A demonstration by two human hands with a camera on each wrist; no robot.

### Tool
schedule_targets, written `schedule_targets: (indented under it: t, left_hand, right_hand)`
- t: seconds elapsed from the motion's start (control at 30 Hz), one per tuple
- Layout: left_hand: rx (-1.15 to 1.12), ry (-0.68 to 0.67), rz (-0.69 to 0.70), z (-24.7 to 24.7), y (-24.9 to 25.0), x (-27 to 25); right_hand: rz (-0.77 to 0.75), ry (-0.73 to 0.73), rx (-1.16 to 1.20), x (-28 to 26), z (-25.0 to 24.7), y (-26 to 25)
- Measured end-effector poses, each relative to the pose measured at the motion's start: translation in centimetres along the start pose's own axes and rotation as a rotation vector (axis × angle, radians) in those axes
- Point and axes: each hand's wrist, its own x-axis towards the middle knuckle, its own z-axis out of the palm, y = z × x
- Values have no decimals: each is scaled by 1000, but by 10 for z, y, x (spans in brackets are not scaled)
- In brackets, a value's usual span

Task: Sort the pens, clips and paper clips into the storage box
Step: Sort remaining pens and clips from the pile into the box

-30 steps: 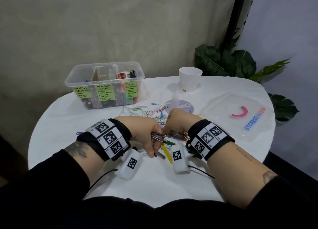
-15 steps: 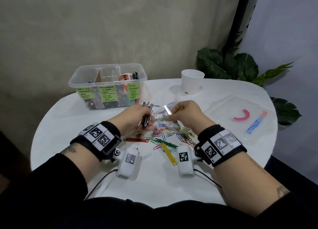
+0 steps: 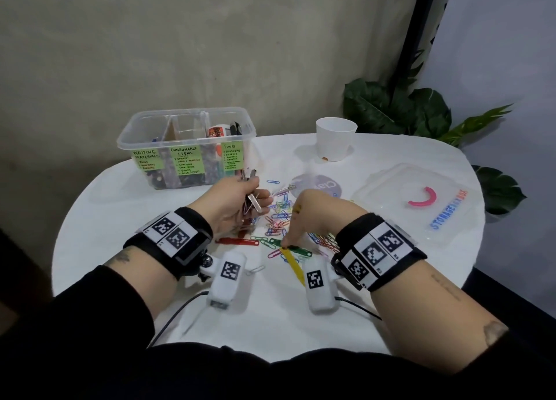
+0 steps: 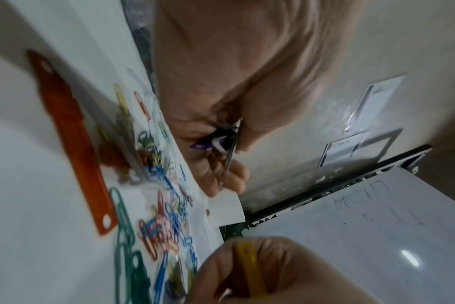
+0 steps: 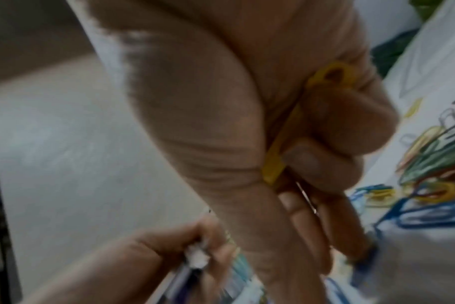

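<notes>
Black sleeves (image 3: 75, 324); black wristbands (image 3: 379, 249) bearing square-coded white tags.

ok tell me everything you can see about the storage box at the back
The storage box is clear plastic, rectangular, open-topped, standing upright at the table's far left edge. Dividers split it into compartments. Three green handwritten labels on its front read Writing Materials, Consumable Items, Tools. Stationery shows inside. Neither hand touches it.
</notes>
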Motion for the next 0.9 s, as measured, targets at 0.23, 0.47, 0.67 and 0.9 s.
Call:
schedule_targets:
  t: [0.23,0.47,0.67,0.9]
  left_hand:
    - [698,-116,253,-2,8,-9]
    - [1424,140,231,-21,20,-8]
    - [1597,51,31,-18,16,-8]
    - [1629,33,71,-18,15,-6]
  right_hand:
    - [-20,-50,-171,-1,4,-12]
    - [-16,2,-124,-1,9,-4]
    - [-4,-36,-91,1,17,-10]
    - [-78,125,255,2,12,-3]
